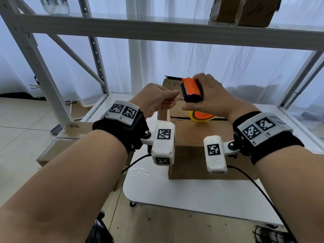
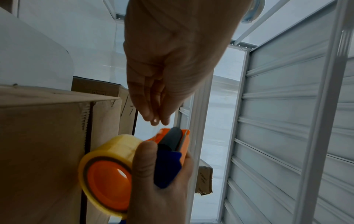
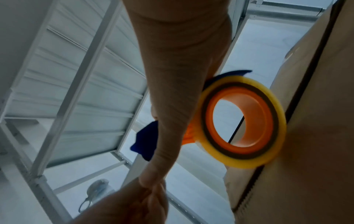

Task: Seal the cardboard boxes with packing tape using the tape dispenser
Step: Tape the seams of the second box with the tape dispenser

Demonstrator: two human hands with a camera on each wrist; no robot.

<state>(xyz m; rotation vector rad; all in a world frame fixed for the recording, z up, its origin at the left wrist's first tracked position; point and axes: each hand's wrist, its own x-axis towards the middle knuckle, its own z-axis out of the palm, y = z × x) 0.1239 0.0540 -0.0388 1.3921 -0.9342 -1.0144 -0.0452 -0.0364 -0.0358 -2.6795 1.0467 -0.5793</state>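
Observation:
My right hand (image 1: 194,102) grips the orange and blue tape dispenser (image 1: 192,89) above the brown cardboard box (image 1: 198,135) on the white table (image 1: 184,193). The yellow tape roll (image 1: 201,118) hangs under that hand, just over the box top. In the left wrist view the dispenser (image 2: 168,151) and its roll (image 2: 107,174) lie in the right hand, beside the box (image 2: 38,144). My left hand (image 1: 175,97) pinches thumb and fingertips (image 2: 155,120) together at the dispenser's front, on a faint clear tape end. The right wrist view shows the roll (image 3: 243,128) against the box (image 3: 316,136).
A second cardboard box (image 1: 169,85) stands behind the first. Another box (image 1: 57,144) lies low at the left of the table. Two boxes (image 1: 245,9) sit on the upper shelf of the grey metal rack (image 1: 157,30). Black cables (image 1: 254,186) trail from both wrist cameras.

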